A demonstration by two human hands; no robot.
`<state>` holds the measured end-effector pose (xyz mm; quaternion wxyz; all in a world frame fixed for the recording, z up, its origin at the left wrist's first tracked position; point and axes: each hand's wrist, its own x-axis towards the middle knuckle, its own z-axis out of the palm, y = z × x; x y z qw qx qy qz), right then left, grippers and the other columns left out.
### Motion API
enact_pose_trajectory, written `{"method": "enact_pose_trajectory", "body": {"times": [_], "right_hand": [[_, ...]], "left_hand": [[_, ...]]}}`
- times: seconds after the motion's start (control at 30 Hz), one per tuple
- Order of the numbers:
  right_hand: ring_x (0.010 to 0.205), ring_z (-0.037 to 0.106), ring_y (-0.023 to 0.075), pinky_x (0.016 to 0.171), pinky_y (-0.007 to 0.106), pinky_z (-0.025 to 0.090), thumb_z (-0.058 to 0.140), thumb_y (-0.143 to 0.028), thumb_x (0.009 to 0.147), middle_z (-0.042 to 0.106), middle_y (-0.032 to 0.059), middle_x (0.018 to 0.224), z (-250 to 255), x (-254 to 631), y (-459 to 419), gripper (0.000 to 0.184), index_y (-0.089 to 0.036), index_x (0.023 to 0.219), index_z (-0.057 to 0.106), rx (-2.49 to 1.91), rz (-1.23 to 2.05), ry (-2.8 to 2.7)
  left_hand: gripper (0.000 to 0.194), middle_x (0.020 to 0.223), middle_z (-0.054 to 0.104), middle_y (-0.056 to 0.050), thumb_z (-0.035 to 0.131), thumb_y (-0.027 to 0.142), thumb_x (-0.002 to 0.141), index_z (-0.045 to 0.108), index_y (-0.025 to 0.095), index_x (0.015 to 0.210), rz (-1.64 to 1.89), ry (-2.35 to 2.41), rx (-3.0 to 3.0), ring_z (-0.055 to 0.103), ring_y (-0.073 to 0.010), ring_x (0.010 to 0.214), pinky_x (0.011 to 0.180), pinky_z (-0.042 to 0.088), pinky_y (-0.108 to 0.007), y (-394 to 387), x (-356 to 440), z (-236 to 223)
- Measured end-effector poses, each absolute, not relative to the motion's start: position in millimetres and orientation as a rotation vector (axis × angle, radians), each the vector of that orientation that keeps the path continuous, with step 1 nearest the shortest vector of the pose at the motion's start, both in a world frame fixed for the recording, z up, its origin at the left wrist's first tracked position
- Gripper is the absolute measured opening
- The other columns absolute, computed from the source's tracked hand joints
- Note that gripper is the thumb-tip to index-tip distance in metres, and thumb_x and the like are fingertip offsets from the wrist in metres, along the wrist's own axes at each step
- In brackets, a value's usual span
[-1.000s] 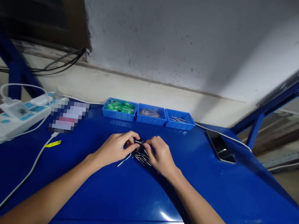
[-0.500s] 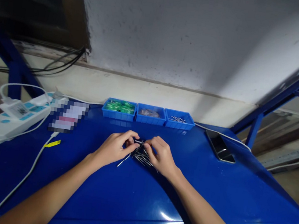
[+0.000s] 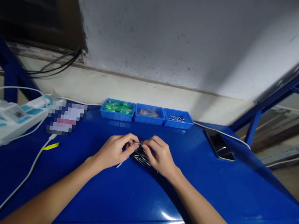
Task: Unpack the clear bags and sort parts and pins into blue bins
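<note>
A thin metal rod (image 3: 137, 143) spans the small gap between my two hands, above the blue table. My left hand (image 3: 118, 148) pinches its left end between thumb and forefinger. At the other end, the thumb and fingers of my right hand (image 3: 159, 155) close on the same rod. Beneath the fingertips lies a loose pile of similar slim metal rods (image 3: 142, 158), partly covered by my right hand. One more rod (image 3: 122, 162) sticks out below my left hand. The rods' finer details are too small to make out.
Three blue bins line the back: one with green packets (image 3: 117, 116), one with clear plastic pieces (image 3: 149, 120), one with metal rods (image 3: 178, 125). A black phone (image 3: 219, 145) lies right. At left are a power strip (image 3: 2, 128), a blurred-out device (image 3: 66, 119) and white cables.
My fingertips have drawn together around the rod, which now shows as a straight line between both hands. The pile stays in place, and the view has shifted slightly.
</note>
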<state>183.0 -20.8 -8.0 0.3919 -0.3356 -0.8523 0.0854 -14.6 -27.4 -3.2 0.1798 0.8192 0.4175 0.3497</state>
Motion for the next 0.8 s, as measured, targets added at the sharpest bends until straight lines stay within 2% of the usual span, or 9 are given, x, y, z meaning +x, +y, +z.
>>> {"method": "enact_pose_trajectory", "body": {"times": [0.07, 0.2, 0.3, 0.4, 0.53, 0.6, 0.7, 0.8], "right_hand": [[0.07, 0.054, 0.0158, 0.065, 0.029, 0.044, 0.043, -0.025, 0.093, 0.059, 0.006, 0.076, -7.7, 183.4, -20.7, 0.02, -0.017, 0.085, 0.06, -0.855, 0.218, -2.159], [0.07, 0.054, 0.0156, 0.067, 0.029, 0.044, 0.045, -0.026, 0.092, 0.06, 0.0058, 0.077, -7.8, 184.4, -20.9, 0.018, -0.017, 0.089, 0.06, -0.828, 0.218, -2.161], [0.072, 0.054, 0.0158, 0.069, 0.03, 0.044, 0.051, -0.028, 0.09, 0.061, 0.0058, 0.081, -8.3, 184.8, -21.3, 0.016, -0.017, 0.099, 0.059, -0.807, 0.208, -2.149], [0.071, 0.054, 0.0154, 0.068, 0.029, 0.044, 0.05, -0.025, 0.09, 0.061, 0.0056, 0.081, -8.7, 185.0, -21.4, 0.012, -0.018, 0.095, 0.059, -0.79, 0.195, -2.142], [0.07, 0.054, 0.0155, 0.067, 0.029, 0.044, 0.047, -0.024, 0.091, 0.061, 0.0056, 0.078, -9.6, 185.0, -20.9, 0.013, -0.018, 0.088, 0.059, -0.828, 0.185, -2.118], [0.069, 0.054, 0.0156, 0.066, 0.029, 0.044, 0.046, -0.024, 0.091, 0.06, 0.0055, 0.076, -9.8, 184.9, -20.6, 0.014, -0.018, 0.086, 0.058, -0.845, 0.188, -2.102], [0.069, 0.054, 0.0156, 0.066, 0.029, 0.045, 0.046, -0.024, 0.091, 0.06, 0.0051, 0.075, -8.7, 184.9, -20.9, 0.015, -0.018, 0.085, 0.058, -0.837, 0.207, -2.107], [0.074, 0.056, 0.0166, 0.068, 0.03, 0.046, 0.051, -0.028, 0.089, 0.06, 0.0057, 0.082, -6.9, 185.2, -22.0, 0.012, -0.019, 0.095, 0.057, -0.827, 0.235, -2.114]], "left_hand": [[0.014, 0.074, 0.063, 0.002, 0.05, 0.029, 0.088, 0.054, 0.02, 0.098, 1.044, 1.178, 2.295, 0.06, -0.0108, 0.065, 0.062, 0.045, -0.021, -28.0, -13.4, -3.5], [0.007, 0.071, 0.061, 0.002, 0.05, 0.024, 0.088, 0.055, 0.019, 0.087, 1.148, 1.154, 2.347, 0.057, -0.0092, 0.063, 0.063, 0.043, -0.02, -28.8, -12.9, -2.5], [0.012, 0.068, 0.059, 0.002, 0.049, 0.022, 0.089, 0.055, 0.018, 0.079, 1.159, 1.166, 2.365, 0.055, -0.0094, 0.062, 0.063, 0.042, -0.021, -28.8, -14.4, -1.1], [0.017, 0.066, 0.057, 0.002, 0.046, 0.023, 0.09, 0.054, 0.018, 0.076, 1.088, 1.175, 2.362, 0.055, -0.0097, 0.061, 0.063, 0.042, -0.021, -28.3, -16.0, -1.2], [0.012, 0.079, 0.064, 0.001, 0.048, 0.026, 0.09, 0.055, 0.019, 0.096, 1.053, 1.172, 2.318, 0.061, -0.0106, 0.071, 0.067, 0.045, -0.02, -27.0, -15.9, -3.1], [0.013, 0.082, 0.065, 0.001, 0.051, 0.027, 0.088, 0.054, 0.02, 0.099, 1.075, 1.173, 2.306, 0.061, -0.0107, 0.072, 0.068, 0.045, -0.02, -26.6, -15.2, -3.3], [0.009, 0.079, 0.063, 0.001, 0.049, 0.025, 0.089, 0.056, 0.02, 0.089, 1.073, 1.16, 2.337, 0.06, -0.0106, 0.069, 0.067, 0.044, -0.021, -26.4, -15.0, -2.6], [0.013, 0.075, 0.062, 0.001, 0.046, 0.023, 0.09, 0.055, 0.019, 0.082, 1.045, 1.167, 2.375, 0.058, -0.0109, 0.068, 0.067, 0.043, -0.022, -26.0, -15.8, -3.3]]}}
